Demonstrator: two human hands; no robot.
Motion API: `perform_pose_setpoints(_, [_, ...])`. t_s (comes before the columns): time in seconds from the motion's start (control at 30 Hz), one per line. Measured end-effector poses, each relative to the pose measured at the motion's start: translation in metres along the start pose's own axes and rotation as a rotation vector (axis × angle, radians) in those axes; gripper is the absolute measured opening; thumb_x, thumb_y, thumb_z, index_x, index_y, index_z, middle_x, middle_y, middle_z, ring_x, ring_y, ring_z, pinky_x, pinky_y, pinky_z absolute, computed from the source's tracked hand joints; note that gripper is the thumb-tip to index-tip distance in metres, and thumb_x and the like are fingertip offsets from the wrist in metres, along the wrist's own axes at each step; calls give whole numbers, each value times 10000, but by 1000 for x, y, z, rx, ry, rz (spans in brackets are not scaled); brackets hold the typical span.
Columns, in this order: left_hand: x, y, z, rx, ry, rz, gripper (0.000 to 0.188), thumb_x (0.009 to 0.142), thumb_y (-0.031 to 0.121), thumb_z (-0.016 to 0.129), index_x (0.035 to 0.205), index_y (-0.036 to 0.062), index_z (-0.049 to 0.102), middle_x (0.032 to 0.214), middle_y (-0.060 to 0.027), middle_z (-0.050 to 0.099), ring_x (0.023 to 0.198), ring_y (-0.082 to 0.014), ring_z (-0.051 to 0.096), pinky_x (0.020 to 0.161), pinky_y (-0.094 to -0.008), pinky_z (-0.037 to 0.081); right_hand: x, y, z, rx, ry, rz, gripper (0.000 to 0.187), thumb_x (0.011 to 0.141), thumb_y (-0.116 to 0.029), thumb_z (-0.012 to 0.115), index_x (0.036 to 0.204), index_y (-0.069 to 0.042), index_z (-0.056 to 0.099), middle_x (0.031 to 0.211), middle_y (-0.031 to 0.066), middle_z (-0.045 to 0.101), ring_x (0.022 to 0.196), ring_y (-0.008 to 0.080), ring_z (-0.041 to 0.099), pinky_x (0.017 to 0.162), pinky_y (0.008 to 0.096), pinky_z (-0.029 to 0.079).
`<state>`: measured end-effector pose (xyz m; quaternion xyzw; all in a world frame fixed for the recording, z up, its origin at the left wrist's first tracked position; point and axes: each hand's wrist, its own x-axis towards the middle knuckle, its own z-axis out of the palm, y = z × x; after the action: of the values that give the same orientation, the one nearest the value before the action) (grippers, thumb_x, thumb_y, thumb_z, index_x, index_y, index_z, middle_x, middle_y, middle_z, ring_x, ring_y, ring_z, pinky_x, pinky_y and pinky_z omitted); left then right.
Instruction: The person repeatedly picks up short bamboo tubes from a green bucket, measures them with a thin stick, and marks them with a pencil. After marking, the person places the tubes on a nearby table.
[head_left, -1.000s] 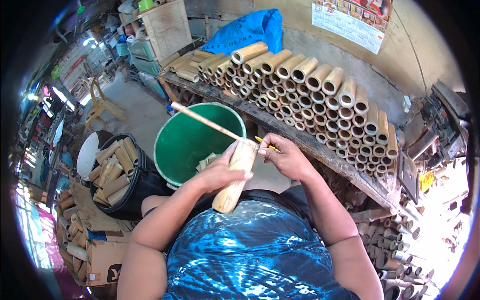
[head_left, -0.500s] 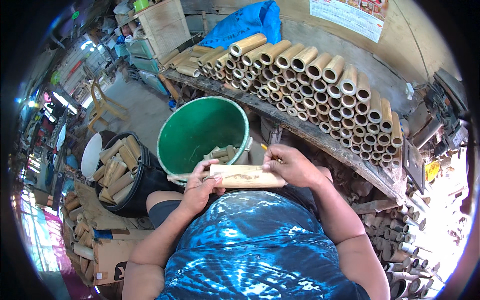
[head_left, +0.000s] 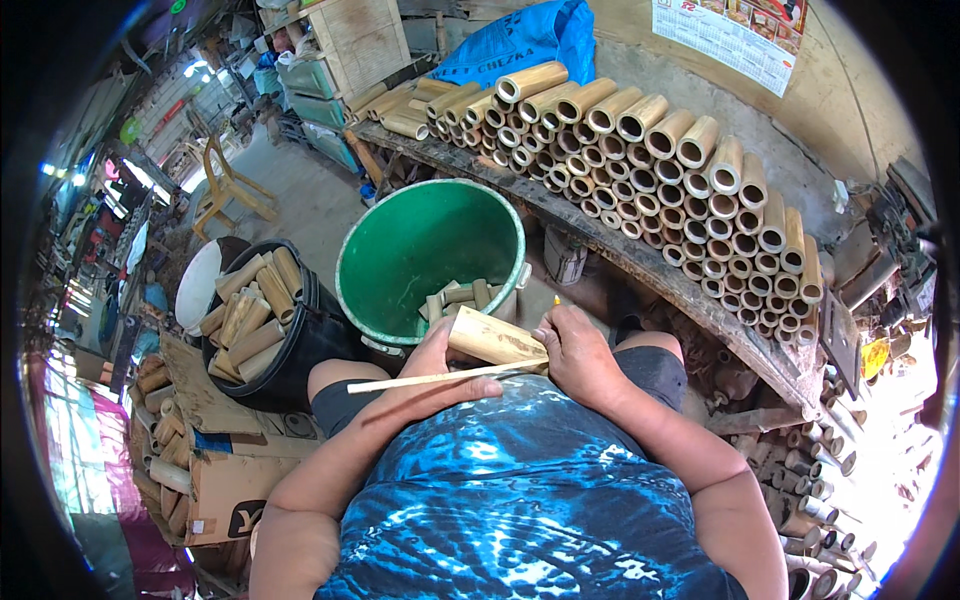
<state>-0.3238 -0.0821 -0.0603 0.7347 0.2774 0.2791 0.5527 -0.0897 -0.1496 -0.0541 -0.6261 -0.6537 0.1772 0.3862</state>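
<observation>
In front of my belly, a cut bamboo tube [head_left: 490, 338] lies tilted, its right end lower than its left. My left hand [head_left: 425, 385] is closed round its left part from beneath, thumb stretched to the right. A thin pale wooden stick [head_left: 400, 381] runs from over my left wrist, below the tube, to the tube's right end. There my right hand [head_left: 582, 355] is closed, its fingers against the tube end. Out of the top of that hand pokes a yellow pencil [head_left: 556, 300]; most of it is hidden. A dark mark shows on the tube near my right fingers.
Just beyond my hands stands a green tub [head_left: 430, 250] with several short bamboo pieces inside. To its left is a black bucket [head_left: 308, 330] full of bamboo pieces. Many bamboo tubes [head_left: 640, 115] are stacked on a wooden bench [head_left: 600, 235]. A cardboard box [head_left: 240, 485] sits at lower left.
The bamboo tube has gone from level to tilted, its right end down. The stick now shows below it, across my left hand. My right hand has turned, the pencil pointing up. The view has shifted.
</observation>
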Motion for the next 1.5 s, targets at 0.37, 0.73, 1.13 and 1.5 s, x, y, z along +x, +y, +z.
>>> perform_pose_setpoints(0.37, [8,-15,4,-312,150,-94,425,1005,229,577,1335,-10,456,1078,-94,632,899,-131,640,821,-281,536,-4,-5,-8,59,22,-80,105,916,-103,629,944,-7,598,915,189,582,868,385,583,776,445,472])
perform_pose_setpoints(0.73, [1,-32,1,-534,270,-109,422,1015,331,556,1223,-36,563,1099,-129,671,927,-157,668,842,-298,560,-19,22,-17,435,106,370,132,934,-117,679,987,-7,629,879,33,637,737,112,640,576,229,532])
perform_pose_setpoints(1.13, [8,-32,2,-602,341,-35,343,1027,314,540,1155,-1,581,995,-57,643,777,-100,586,717,-266,524,-5,27,2,819,194,272,157,1001,-116,582,1058,30,592,907,75,645,745,124,646,644,244,543])
perform_pose_setpoints(1.5, [7,-27,2,-471,341,88,428,1040,365,478,1123,-29,623,865,-36,626,712,-81,514,659,-244,441,-7,12,-4,868,281,249,126,945,-102,680,992,8,642,838,30,648,685,82,624,634,211,523])
